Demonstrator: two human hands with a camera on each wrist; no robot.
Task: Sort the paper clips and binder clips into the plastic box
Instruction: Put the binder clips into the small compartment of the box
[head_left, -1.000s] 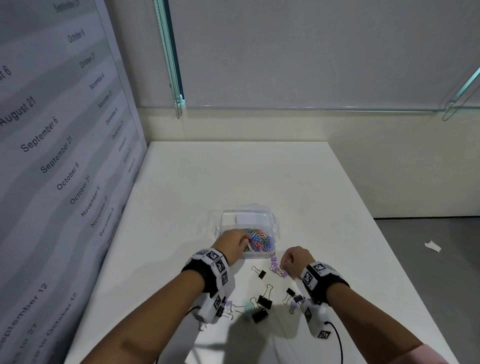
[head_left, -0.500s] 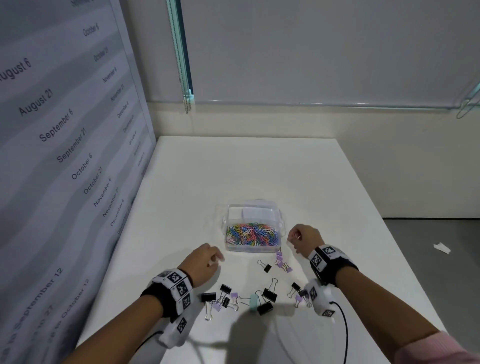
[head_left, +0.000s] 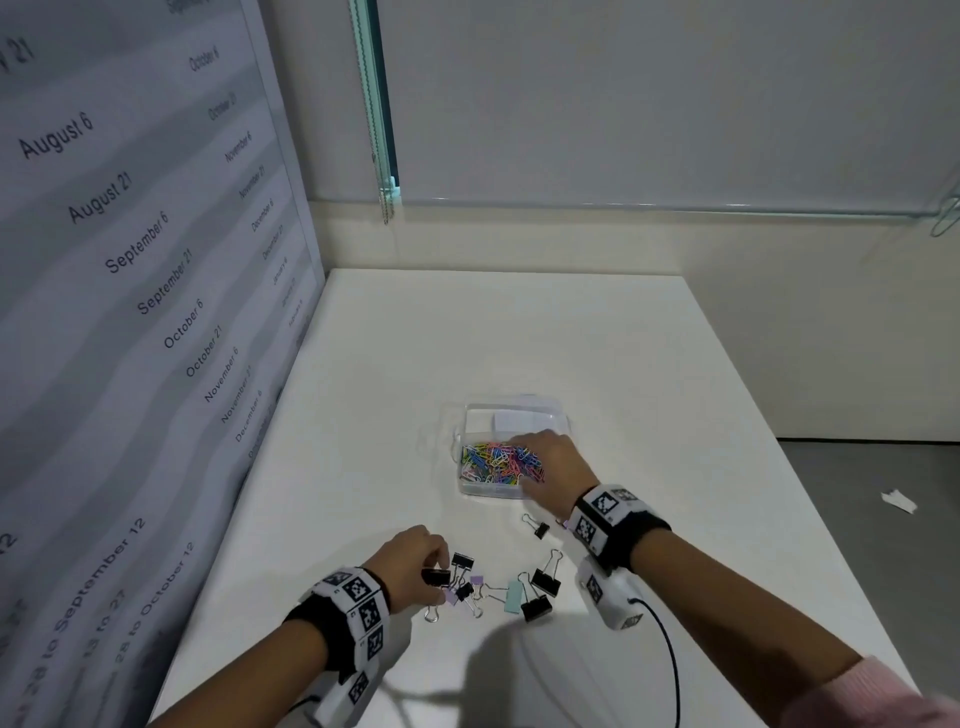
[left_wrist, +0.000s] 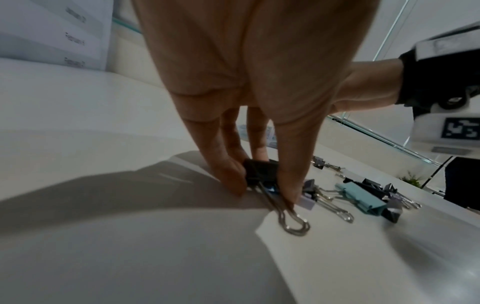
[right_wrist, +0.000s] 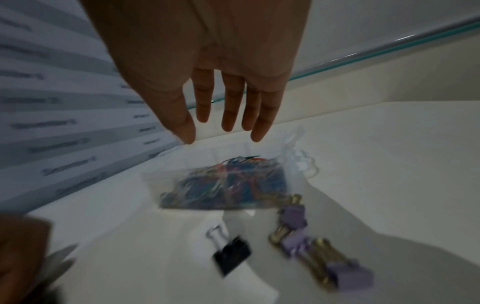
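A clear plastic box (head_left: 470, 488) (right_wrist: 155, 181) on the white table holds a heap of coloured paper clips (head_left: 493, 462) (right_wrist: 223, 185) in its near part. My right hand (head_left: 550, 462) (right_wrist: 223, 115) hovers over the box with straight, spread fingers and holds nothing. My left hand (head_left: 415, 564) (left_wrist: 262, 185) pinches a black binder clip (head_left: 435, 577) (left_wrist: 261, 170) that lies on the table. Several binder clips lie nearby: black ones (head_left: 536, 607), a teal one (head_left: 513, 597) (left_wrist: 359, 197) and purple ones (right_wrist: 293, 218).
A printed panel (head_left: 130, 312) with month names stands along the table's left edge. A wall with a blind (head_left: 623, 104) rises behind. A small black clip (head_left: 540, 530) (right_wrist: 232, 255) lies in front of the box. The table's right edge (head_left: 810, 493) drops to a grey floor.
My right hand has moved left from beside the box to above the paper clips, fingers now spread. My left hand has pulled back to the clip pile and taken hold of a black binder clip.
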